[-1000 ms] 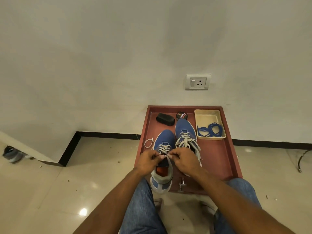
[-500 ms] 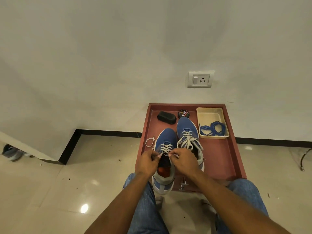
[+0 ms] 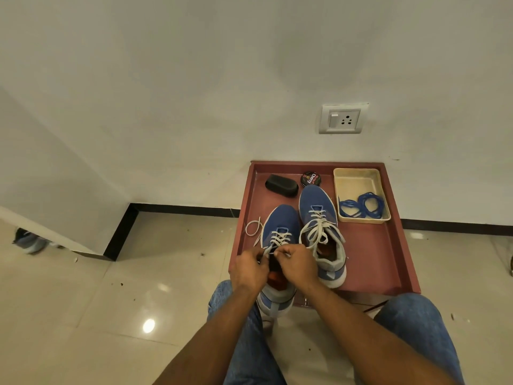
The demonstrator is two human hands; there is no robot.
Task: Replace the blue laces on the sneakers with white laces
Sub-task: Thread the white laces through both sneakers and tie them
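Note:
Two blue sneakers stand side by side on a red tray [image 3: 385,257]. The right sneaker [image 3: 319,218] is fully threaded with a white lace. The left sneaker [image 3: 279,226] has a white lace [image 3: 280,238] crossed through its lower eyelets, and a loose loop of that lace hangs over the tray's left rim. My left hand [image 3: 248,269] and my right hand [image 3: 297,263] meet over the left sneaker's tongue, each pinching a strand of the white lace. The blue laces [image 3: 363,205] lie coiled in a cream bin [image 3: 358,182] at the tray's back right.
A black shoe brush [image 3: 281,185] and a round polish tin [image 3: 311,179] lie at the back of the tray, near the wall. My knees in blue jeans flank the tray's near edge. Another shoe [image 3: 29,240] lies on the tiled floor at far left.
Both hands stay on the left sneaker's lace, moving slightly up the tongue while working the strands. The view has shifted a little; the tray sits further right.

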